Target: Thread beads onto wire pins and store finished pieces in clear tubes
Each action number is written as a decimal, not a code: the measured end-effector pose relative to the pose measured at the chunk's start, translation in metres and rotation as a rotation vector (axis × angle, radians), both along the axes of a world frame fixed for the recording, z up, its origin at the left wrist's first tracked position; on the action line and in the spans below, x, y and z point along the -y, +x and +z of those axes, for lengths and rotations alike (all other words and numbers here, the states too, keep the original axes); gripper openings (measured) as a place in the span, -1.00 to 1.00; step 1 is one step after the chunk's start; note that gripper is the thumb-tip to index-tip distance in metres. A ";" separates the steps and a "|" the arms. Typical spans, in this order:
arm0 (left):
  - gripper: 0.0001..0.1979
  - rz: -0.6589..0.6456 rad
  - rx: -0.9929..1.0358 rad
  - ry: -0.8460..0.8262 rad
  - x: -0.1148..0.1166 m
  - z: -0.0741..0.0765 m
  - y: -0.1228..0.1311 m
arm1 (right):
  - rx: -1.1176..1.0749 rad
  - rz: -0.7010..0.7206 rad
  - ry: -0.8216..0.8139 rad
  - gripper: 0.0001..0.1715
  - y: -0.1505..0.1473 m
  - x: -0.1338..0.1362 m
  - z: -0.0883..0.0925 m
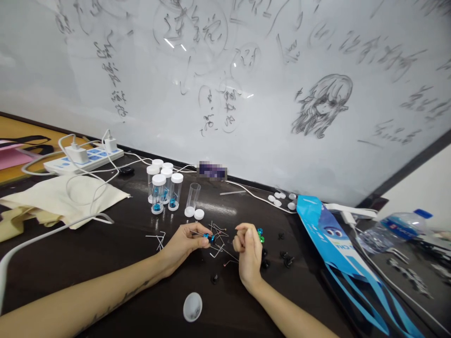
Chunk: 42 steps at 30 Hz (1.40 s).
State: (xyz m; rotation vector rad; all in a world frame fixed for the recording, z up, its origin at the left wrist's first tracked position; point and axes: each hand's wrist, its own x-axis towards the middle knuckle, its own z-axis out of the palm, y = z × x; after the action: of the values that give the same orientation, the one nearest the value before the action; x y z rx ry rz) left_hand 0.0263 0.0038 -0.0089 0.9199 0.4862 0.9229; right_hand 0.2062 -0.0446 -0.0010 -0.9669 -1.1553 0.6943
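My left hand (188, 241) pinches a small blue and black part (209, 238) between thumb and fingers, over the dark table. To its right, my right hand (248, 253) is raised with its fingers curled in; whatever they may hold is too small to make out. Thin bent metal keys (219, 249) lie scattered between the two hands. Small green and blue pieces (260, 236) show just beyond my right hand, with black pieces (288, 260) farther right. A single black piece (214, 279) lies nearer the front edge.
Capped clear tubes (158, 195) stand at the back left, beside an open tube (193, 199) and a white cap (199, 214). A white oval cup (192, 307) sits in front. Cloth (63, 195) and a power strip (91, 159) lie left; a blue bag (324, 234) and bottle (398, 227) right.
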 end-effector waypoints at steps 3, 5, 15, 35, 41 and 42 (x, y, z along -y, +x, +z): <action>-0.77 0.001 0.000 -0.003 0.001 0.001 0.000 | -0.001 0.062 -0.015 -0.59 0.001 -0.004 -0.003; -0.77 0.002 0.001 -0.004 0.001 0.003 0.000 | 0.015 0.082 -0.021 -0.57 0.002 -0.006 -0.004; -0.77 0.004 0.011 0.004 0.001 0.002 -0.001 | 0.322 0.157 0.024 -0.56 0.002 0.014 -0.005; -0.79 -0.010 0.005 0.005 0.001 0.002 -0.002 | -0.328 0.429 -0.385 -0.55 0.025 -0.018 0.041; -0.80 -0.030 0.013 0.012 0.002 0.003 -0.002 | -0.608 0.485 -0.345 -0.63 0.024 -0.015 0.042; -0.80 -0.030 0.015 0.013 0.001 0.003 -0.002 | -0.642 0.489 -0.335 -0.64 0.023 -0.014 0.043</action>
State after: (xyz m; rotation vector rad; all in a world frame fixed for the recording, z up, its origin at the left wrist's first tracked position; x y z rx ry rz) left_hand 0.0246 0.0025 -0.0061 0.9298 0.4530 0.9061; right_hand 0.2290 -0.0306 0.0416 -0.6451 -0.7043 1.5047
